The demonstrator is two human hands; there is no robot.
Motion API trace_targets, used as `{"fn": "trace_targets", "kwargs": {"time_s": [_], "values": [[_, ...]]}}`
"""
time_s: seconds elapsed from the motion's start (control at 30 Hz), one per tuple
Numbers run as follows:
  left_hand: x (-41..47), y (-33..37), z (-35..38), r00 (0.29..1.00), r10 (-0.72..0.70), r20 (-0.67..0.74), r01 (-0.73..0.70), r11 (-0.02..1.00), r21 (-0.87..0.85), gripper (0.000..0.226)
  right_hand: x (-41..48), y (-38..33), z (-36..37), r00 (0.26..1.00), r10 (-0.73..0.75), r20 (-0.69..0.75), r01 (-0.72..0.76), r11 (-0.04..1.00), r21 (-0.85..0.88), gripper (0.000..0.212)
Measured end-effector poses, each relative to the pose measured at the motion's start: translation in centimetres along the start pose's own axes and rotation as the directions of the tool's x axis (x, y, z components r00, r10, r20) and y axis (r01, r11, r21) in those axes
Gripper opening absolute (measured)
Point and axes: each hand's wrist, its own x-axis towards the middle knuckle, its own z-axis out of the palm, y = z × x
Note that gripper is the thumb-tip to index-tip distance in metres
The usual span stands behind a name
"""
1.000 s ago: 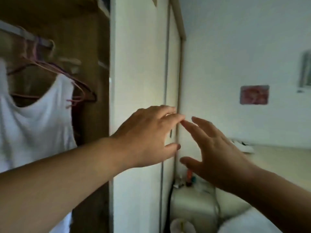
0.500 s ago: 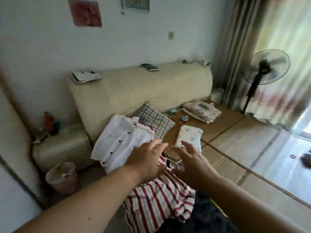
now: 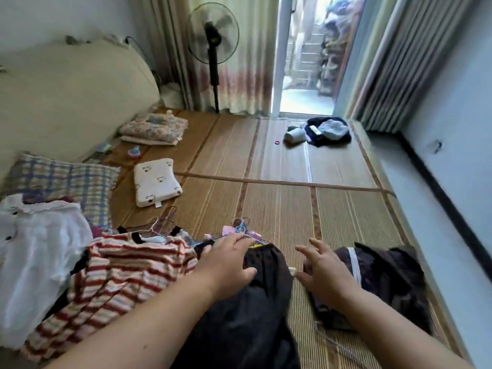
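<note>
reaching down over the clothes on the woven mat (image 3: 292,206), both bare hands are spread wide, and neither has closed round anything. the left hand (image 3: 226,259) lies palm down on the upper edge of a black garment (image 3: 253,323), fingers nearly straight and pointing away, thumb stretched out across the cloth. its fingertips come right up to a tangle of thin wire hangers (image 3: 241,230), though i cannot tell if they actually touch the wire. the right hand (image 3: 326,270) is over the near edge of a dark brown garment (image 3: 391,278) with a white band, fingers fanned apart and slightly bent, thumb pointing toward the black garment. whether its palm rests on the cloth or hangs just above it is not clear. a strip of bare mat lies between the two dark garments, with a small pale tag (image 3: 292,271) just beside the right thumb. touching the black garment on its left is a red and cream striped top (image 3: 127,278), and past that a white shirt (image 3: 37,251) with dark buttons. farther up the mat sit a small white pillow (image 3: 155,182) and a checked pillow (image 3: 66,179), and a standing fan (image 3: 213,35) is by the curtain.
</note>
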Motion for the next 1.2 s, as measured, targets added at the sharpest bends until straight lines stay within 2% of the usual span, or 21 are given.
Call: {"fn": "trace_targets", "kwargs": {"time_s": [0.2, 0.43, 0.7, 0.87, 0.93, 1.1, 1.13, 1.2], "values": [[5.3, 7.5, 4.5, 0.988, 0.111, 0.111, -0.114, 0.993, 0.022, 0.066, -2.1, 11.4, -1.2, 0.973, 0.232, -0.006, -0.231, 0.971, 0.051, 0.062], [13.8, 16.5, 11.4, 0.975, 0.085, 0.204, -0.091, 0.996, 0.020, 0.064, 0.8, 25.9, -1.8, 0.937, 0.327, 0.122, -0.331, 0.944, 0.010, 0.065], [19.6, 22.2, 22.6, 0.929, 0.038, 0.368, -0.067, 0.996, 0.065, 0.062, 3.1, 37.9, 1.9, 0.911, 0.265, 0.316, -0.233, 0.963, -0.137, 0.064], [19.6, 22.3, 29.7, 0.879, 0.003, 0.478, -0.062, 0.992, 0.107, 0.064, 1.2, 42.9, 9.7, 0.828, 0.274, 0.490, -0.214, 0.961, -0.176, 0.049], [19.2, 21.9, 32.7, 0.854, -0.019, 0.521, -0.055, 0.990, 0.126, 0.067, -0.3, 44.4, 13.0, 0.784, 0.306, 0.540, -0.233, 0.951, -0.201, 0.051], [18.3, 21.4, 39.2, 0.786, -0.047, 0.616, -0.050, 0.989, 0.139, 0.067, -2.9, 47.3, 19.5, 0.784, 0.287, 0.551, -0.090, 0.930, -0.356, 0.041], [18.2, 21.3, 40.0, 0.775, -0.049, 0.630, -0.049, 0.989, 0.136, 0.066, -3.0, 47.5, 20.0, 0.778, 0.308, 0.548, -0.102, 0.922, -0.372, 0.040], [18.0, 21.1, 41.6, 0.757, -0.052, 0.652, -0.055, 0.988, 0.142, 0.066, -2.9, 47.7, 21.2, 0.814, 0.265, 0.517, -0.064, 0.925, -0.374, 0.030]]}}
